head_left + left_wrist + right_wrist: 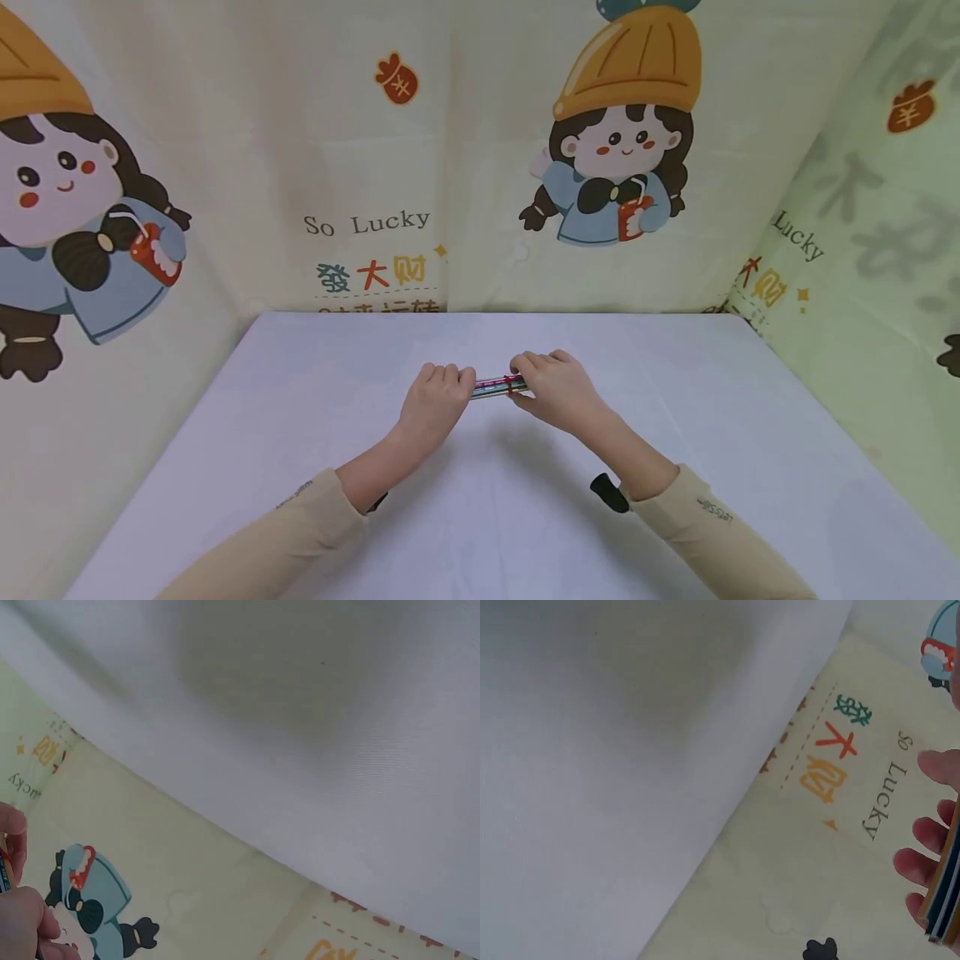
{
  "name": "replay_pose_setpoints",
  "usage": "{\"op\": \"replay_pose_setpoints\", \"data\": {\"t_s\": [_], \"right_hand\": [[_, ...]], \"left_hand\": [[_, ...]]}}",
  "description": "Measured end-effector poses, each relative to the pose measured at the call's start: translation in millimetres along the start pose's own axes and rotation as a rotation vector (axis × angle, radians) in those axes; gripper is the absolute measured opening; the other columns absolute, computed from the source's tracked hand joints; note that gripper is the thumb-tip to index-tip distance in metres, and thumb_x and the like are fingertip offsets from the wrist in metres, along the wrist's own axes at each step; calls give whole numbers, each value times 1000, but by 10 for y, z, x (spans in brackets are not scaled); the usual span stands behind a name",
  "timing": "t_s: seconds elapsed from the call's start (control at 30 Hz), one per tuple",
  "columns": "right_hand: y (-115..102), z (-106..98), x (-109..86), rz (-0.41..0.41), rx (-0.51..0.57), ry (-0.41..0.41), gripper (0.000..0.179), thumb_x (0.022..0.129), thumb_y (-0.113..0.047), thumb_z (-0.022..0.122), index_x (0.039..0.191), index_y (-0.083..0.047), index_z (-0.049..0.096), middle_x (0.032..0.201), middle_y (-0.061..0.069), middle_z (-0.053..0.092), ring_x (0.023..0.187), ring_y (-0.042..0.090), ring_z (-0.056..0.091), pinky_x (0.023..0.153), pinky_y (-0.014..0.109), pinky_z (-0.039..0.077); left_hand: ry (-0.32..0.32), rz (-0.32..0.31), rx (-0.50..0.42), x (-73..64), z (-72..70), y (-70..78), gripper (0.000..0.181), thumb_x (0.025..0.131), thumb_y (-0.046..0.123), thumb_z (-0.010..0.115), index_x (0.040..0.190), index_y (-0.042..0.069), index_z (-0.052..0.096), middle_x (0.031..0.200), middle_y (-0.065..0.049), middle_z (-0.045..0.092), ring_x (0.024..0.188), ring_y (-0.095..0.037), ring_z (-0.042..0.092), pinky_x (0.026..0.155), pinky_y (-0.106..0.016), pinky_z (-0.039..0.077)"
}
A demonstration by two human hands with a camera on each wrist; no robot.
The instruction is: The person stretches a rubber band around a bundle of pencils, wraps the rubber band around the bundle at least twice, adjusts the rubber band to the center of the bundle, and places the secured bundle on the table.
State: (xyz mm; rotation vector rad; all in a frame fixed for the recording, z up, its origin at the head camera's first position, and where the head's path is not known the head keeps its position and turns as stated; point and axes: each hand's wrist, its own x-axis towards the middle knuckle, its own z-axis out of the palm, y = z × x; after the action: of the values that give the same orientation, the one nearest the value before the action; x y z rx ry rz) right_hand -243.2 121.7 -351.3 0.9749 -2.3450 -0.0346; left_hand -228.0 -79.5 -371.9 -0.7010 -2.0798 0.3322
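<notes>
A thin bundle of pencils is held over the white table, spanning the gap between the two hands. My left hand grips its left end with curled fingers that hide that part. A red rubber band goes round the bundle near the right end. There my right hand holds it, fingertips above and thumb below, right at the band. In the right wrist view, bare wooden edges of the pencils show beside curled fingertips. The left wrist view catches only a sliver of the bundle at its left edge.
A white-covered table lies below the hands, which cast soft shadows on it. Cream curtains with cartoon figures and lettering stand behind and at both sides. A black wrist device sticks out under the right sleeve.
</notes>
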Motion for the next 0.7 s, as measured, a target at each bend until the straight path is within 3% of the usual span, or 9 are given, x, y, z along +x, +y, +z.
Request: {"op": "replay_pose_setpoints", "data": {"t_s": [0.1, 0.23, 0.33, 0.5, 0.7], "right_hand": [[32, -5, -12, -20, -42, -6, 27, 69, -22, 76, 85, -13, 55, 74, -5, 57, 67, 12, 57, 72, 32, 43], [20, 16, -17, -87, -50, 7, 22, 72, -20, 72, 84, -12, 56, 71, -5, 56, 63, 12, 55, 63, 28, 42], [26, 24, -31, -89, -1, 18, 25, 72, -21, 73, 89, -11, 57, 74, -5, 57, 63, 11, 55, 60, 26, 42], [114, 22, -90, -53, 111, 74, 33, 73, -21, 76, 98, -11, 58, 85, -2, 57, 75, 15, 57, 71, 31, 47], [194, 66, -146, -96, 141, 122, 32, 75, -18, 75, 101, -12, 57, 91, 0, 57, 84, 18, 57, 78, 33, 46]], "left_hand": [[-7, -6, -1, -33, 26, -26, 26, 73, 10, 75, 72, 7, 49, 55, -5, 50, 51, -14, 49, 53, -25, 33], [8, 7, -11, -41, 45, -25, 26, 73, 9, 74, 72, 7, 48, 54, -4, 49, 50, -14, 49, 52, -25, 32], [8, 11, -16, -43, 50, -39, 26, 73, 10, 74, 73, 7, 48, 55, -4, 48, 51, -14, 50, 53, -25, 33], [-29, -10, -2, -63, 62, -118, 26, 74, 10, 74, 75, 7, 49, 58, -5, 49, 54, -16, 49, 53, -25, 33], [-62, 8, -33, -70, 98, -194, 28, 74, 18, 74, 85, 7, 51, 65, -6, 55, 59, -17, 53, 56, -27, 36]]}}
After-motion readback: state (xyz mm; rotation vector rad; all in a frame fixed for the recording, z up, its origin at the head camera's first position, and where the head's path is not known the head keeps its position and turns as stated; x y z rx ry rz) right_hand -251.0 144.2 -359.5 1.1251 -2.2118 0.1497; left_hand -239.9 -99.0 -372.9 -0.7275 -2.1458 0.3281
